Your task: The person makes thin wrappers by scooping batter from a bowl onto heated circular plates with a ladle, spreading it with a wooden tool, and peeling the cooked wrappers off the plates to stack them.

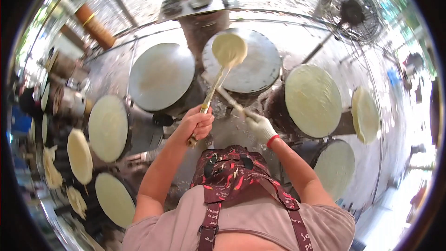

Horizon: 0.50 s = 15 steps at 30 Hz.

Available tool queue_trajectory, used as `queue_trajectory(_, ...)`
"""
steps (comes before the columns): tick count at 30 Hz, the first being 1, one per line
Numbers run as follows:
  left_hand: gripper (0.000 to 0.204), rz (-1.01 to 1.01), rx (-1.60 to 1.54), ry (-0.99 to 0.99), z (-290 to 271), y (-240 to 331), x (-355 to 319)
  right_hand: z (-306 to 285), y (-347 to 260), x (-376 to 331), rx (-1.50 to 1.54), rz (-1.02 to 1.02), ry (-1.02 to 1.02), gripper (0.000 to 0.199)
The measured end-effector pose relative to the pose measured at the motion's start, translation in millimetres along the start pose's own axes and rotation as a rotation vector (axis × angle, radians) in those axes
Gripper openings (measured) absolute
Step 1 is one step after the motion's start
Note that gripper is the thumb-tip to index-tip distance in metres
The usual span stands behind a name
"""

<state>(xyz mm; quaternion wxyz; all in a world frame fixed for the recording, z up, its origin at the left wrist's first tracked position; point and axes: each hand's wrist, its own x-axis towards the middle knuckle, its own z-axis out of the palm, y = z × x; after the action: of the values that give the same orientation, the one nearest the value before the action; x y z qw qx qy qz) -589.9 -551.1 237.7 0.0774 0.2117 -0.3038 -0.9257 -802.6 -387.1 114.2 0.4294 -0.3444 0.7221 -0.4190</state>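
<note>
My bare left hand is wrapped round the long handle of a ladle. Pale, creamy batter fills the ladle's bowl, which is over a round griddle with a bare metal top. Batter streaks run down by the ladle's neck. In a white glove, my right hand grips a thin wooden stick. The stick slants up and left toward the near edge of that griddle, crossing below the ladle. Its far end, partly behind the ladle handle, seems to bear a short crosspiece.
Another bare griddle stands to the left. Batter covers griddles at right, left, lower left and lower right. Thin pale rounds are at both sides. A standing fan is far right, a small table ahead.
</note>
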Motion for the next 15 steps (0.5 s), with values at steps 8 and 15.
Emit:
queue_trajectory(8,0.011,0.004,0.542,-0.009,-24.5,1.0,227.7,-42.3,10.4,88.0,1.021,0.188,0.699,0.045)
queue_trajectory(15,0.026,0.156,1.524,0.213,-108.8,-23.9,322.4,8.0,93.3,127.7,0.23,0.249,0.968,0.044)
